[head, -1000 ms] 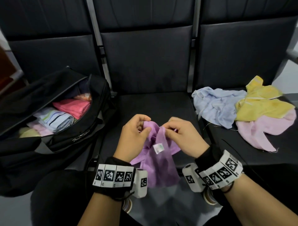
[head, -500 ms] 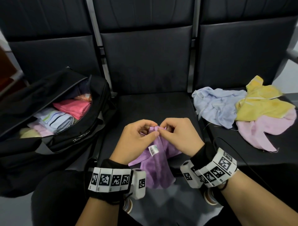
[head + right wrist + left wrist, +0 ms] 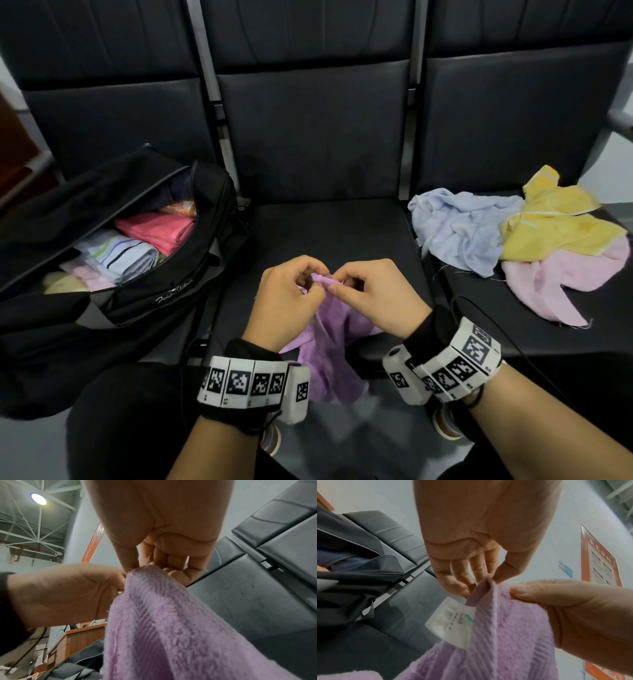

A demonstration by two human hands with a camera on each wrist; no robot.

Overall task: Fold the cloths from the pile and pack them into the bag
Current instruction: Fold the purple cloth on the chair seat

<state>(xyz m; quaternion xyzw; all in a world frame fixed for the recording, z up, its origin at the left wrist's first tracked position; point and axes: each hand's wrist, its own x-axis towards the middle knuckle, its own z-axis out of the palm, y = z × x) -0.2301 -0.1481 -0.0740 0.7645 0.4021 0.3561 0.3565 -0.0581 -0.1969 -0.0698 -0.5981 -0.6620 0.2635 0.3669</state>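
Head view: at lower centre of the frame, I am watching the left hand and right hand pinching the top edge of a purple cloth, which is hanging down between the wrists in front of the middle seat of the bench. At left, the black bag is lying unzipped with folded cloths inside. At upper right, the pile of blue, yellow and pink cloths is sitting loose on the next seat.

Left wrist view: I am seeing the left hand filling the top centre, its thumb and fingers nipping the cloth's peak, while the right hand is gripping the same edge from the right. A white label is sticking out of the cloth at centre.

Right wrist view: the right hand is pinching the cloth's top edge at centre, and the left hand is holding it from the left of the frame.
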